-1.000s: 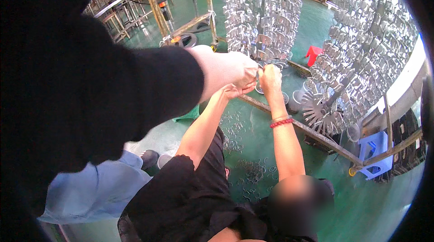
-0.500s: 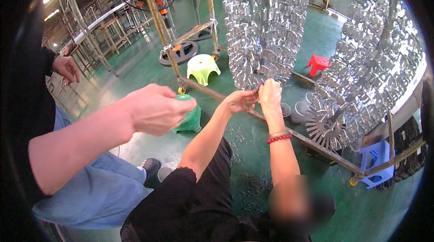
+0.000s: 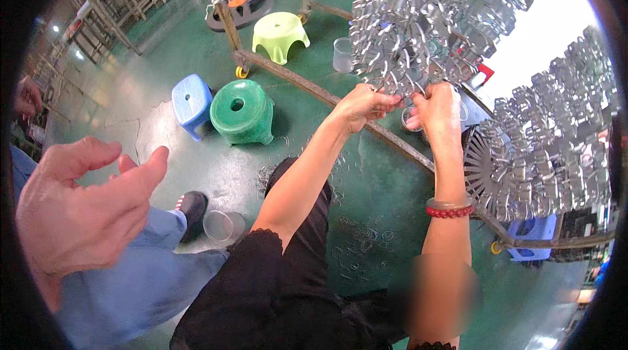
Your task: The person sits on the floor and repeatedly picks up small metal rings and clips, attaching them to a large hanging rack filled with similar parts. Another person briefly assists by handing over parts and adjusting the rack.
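Note:
Hanging clusters of shiny bent metal pieces (image 3: 405,36) fill the upper right, and both my hands work at their lower end. My left hand (image 3: 360,108) is closed, its thumb and fingertips pinched against the lowest pieces; what lies between them is too small to make out. Close beside it, my right hand (image 3: 439,111) pinches a small curved metal piece (image 3: 419,90). A red bead bracelet (image 3: 451,212) circles that wrist. At lower left, near the camera, a co-worker's hand (image 3: 85,209) is held with thumb and fingers apart.
A rusty frame bar (image 3: 405,147) crosses below my hands. Loose hooks (image 3: 366,235) lie scattered on the green floor. Left of them stand a clear cup (image 3: 224,227), a green stool (image 3: 242,118), a blue stool (image 3: 190,101) and a yellow-green stool (image 3: 279,31). The co-worker's jeans-clad leg (image 3: 140,284) is beside me.
The view has tipped downward, bringing the blue stool beside the green one into sight. My hands have come slightly apart. The co-worker's near hand has drawn back left and its fingers have spread.

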Tool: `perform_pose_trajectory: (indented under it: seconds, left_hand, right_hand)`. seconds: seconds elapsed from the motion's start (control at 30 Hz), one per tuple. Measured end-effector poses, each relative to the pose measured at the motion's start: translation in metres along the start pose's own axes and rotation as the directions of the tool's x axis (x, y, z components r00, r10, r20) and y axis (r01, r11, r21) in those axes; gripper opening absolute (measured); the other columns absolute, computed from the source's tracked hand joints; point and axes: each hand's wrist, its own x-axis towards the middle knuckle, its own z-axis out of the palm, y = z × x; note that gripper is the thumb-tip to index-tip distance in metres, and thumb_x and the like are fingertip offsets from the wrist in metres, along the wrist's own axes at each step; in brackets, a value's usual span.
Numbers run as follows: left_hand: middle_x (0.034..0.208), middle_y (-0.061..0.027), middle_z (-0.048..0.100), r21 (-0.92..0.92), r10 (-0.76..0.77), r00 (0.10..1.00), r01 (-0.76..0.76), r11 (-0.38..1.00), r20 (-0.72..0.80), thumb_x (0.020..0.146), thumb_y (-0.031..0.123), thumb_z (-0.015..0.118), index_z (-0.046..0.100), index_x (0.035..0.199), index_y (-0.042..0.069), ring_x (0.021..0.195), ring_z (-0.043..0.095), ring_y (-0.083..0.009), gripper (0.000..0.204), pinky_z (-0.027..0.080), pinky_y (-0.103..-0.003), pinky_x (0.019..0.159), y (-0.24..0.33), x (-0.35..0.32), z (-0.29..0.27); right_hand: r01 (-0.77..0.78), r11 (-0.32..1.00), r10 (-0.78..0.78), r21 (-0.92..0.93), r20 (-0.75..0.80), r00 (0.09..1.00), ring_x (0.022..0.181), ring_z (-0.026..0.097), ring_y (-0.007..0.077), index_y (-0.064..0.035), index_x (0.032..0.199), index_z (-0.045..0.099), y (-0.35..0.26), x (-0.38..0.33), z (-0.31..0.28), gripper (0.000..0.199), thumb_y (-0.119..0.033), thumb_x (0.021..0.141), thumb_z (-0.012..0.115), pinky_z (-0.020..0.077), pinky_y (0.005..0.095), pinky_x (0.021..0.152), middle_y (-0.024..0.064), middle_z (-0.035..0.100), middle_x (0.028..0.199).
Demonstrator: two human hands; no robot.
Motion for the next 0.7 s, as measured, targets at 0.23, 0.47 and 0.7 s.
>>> perform_pose_trajectory:
  seconds: [0.23,0.47,0.7]
  left_hand:
    - [0.083,-0.0044,0.067,-0.15,0.067,0.992,-0.083,0.985,-0.11,0.078,0.008,0.065,0.064,0.092,0.004,0.067,0.056,-0.0073,0.014,0.041,-0.021,0.06,-0.005,0.003,0.003]
    - [0.087,-0.004,0.065,-0.11,0.024,0.999,-0.028,0.994,-0.042,0.077,0.012,0.069,0.063,0.093,0.004,0.074,0.057,-0.0109,0.019,0.042,-0.026,0.067,-0.004,0.004,0.0]
    - [0.084,0.002,0.065,-0.027,-0.049,0.998,0.048,0.998,-0.031,0.08,0.027,0.068,0.067,0.091,0.013,0.068,0.052,-0.008,0.018,0.039,-0.027,0.064,0.002,0.001,-0.01]
  right_hand:
    - [-0.031,0.998,0.03,0.048,0.036,0.999,0.049,0.065,0.0239,0.0073,0.064,0.057,-0.003,0.006,0.008,0.022,-0.005,0.081,0.062,0.0517,0.031,0.047,0.0154,0.06,0.053]
    - [0.011,1.0,-0.011,0.027,0.018,1.0,0.047,0.065,0.0231,0.0083,0.065,0.057,0.009,-0.006,-0.007,0.023,-0.005,0.082,0.062,0.05,0.0308,0.043,0.0145,0.06,0.053]
    - [-0.032,0.963,-0.011,0.269,0.156,0.988,0.045,0.063,0.0184,0.0091,0.074,0.062,0.008,-0.042,-0.023,0.021,-0.011,0.082,0.064,0.0497,0.0296,0.039,0.0131,0.062,0.058]
